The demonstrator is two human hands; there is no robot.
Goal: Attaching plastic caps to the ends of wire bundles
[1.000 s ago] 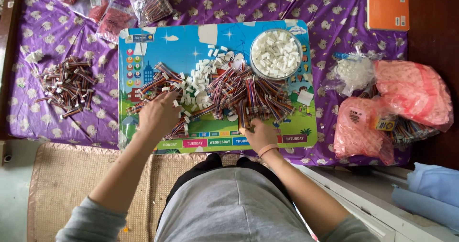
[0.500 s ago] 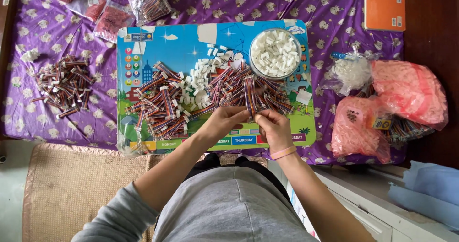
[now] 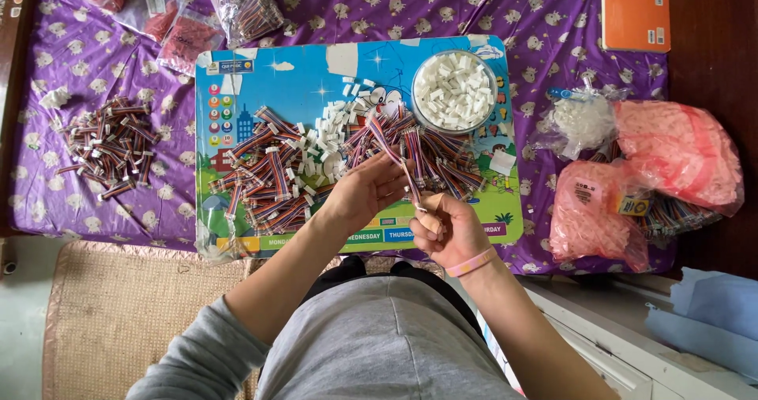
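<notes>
- A short multicoloured ribbon cable [image 3: 399, 163] is being held up over the front edge of the bright blue cartoon-printed board [image 3: 316, 72], between the two hands and just above the piles.
- The left hand [image 3: 367, 191] is curled loosely around the cable's upper stretch, fingers partly closed and thumb side resting on it.
- The right hand [image 3: 446, 228], with a pink wristband, is pinched shut on the lower end, where a small white plug seems to sit; that bit is too small to be made out properly.
- Handling-wise the cable looks light and floppy, so it would be best gripped near the end, right by the connector, not mid-length where it just bends. The thin wires probably shouldn't be yanked.
- The heap of striped ribbon cables [image 3: 268, 179] is spread across the board, mixed with loose small white plastic connectors [image 3: 328, 131] in the middle.
- A round clear bowl filled with white connectors [image 3: 454, 92] is set at the board's far right corner.
- A second pile of cables [image 3: 106, 143] is laid on the purple patterned cloth [image 3: 103, 52] to the left, well apart from the board.
- Pink plastic bags [image 3: 679, 155] and a clear bag of white parts [image 3: 584, 120] are parked on the right; an orange booklet [image 3: 636, 17] is at the far right corner.
- Nothing much is in the way apart from the tangle of cables under the hands.
</notes>
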